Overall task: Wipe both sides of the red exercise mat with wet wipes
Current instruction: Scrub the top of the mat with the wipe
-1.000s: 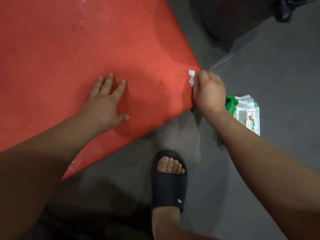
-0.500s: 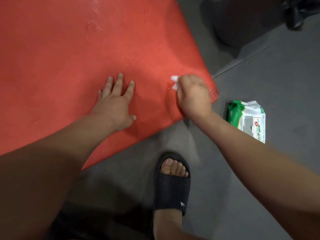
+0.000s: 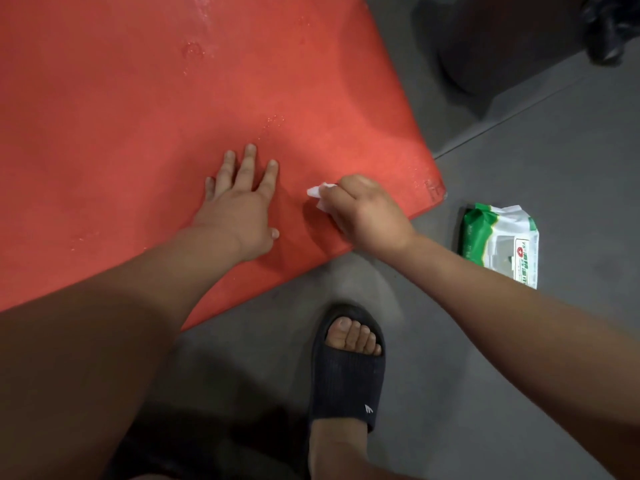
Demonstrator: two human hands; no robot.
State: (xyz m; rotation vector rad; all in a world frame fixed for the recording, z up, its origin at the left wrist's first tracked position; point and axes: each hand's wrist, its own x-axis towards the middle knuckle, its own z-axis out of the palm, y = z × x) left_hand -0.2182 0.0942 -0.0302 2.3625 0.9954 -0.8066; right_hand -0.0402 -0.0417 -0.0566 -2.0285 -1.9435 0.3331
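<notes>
A red mat (image 3: 138, 133) lies flat on a grey floor (image 3: 519, 358). It fills the upper left of the view, and one corner points right. Small wet spots and beads of moisture are scattered across its surface, and the corner tip looks scuffed.

The right hand (image 3: 367, 213) rests on the mat close to its near edge, a little way in from that corner. Its grip is curled around a crumpled white wipe (image 3: 317, 194) and pinches it down against the mat. A bit of the wipe pokes out past the fingers, further in from the corner.

The left hand (image 3: 242, 206) lies palm down on the mat, just beside the wipe but not touching it. Its grip is spread, with straight fingers pointing away from the person and the thumb out to the side. It holds nothing. Both bare forearms reach in across the mat's near edge.

A green and white pack (image 3: 498, 244) of wipes lies on the floor just off the mat's corner, clear of the mat. Its label is too small to read.

A bare foot in a black slipper (image 3: 346, 375) stands on the floor just off the mat's near edge, toes pointing toward the mat.

Past the mat's right edge, on the far side, a dark round object (image 3: 502, 46) stands on the floor. I cannot tell what it is. A thin seam (image 3: 519, 112) in the floor runs away from the mat's right edge.
</notes>
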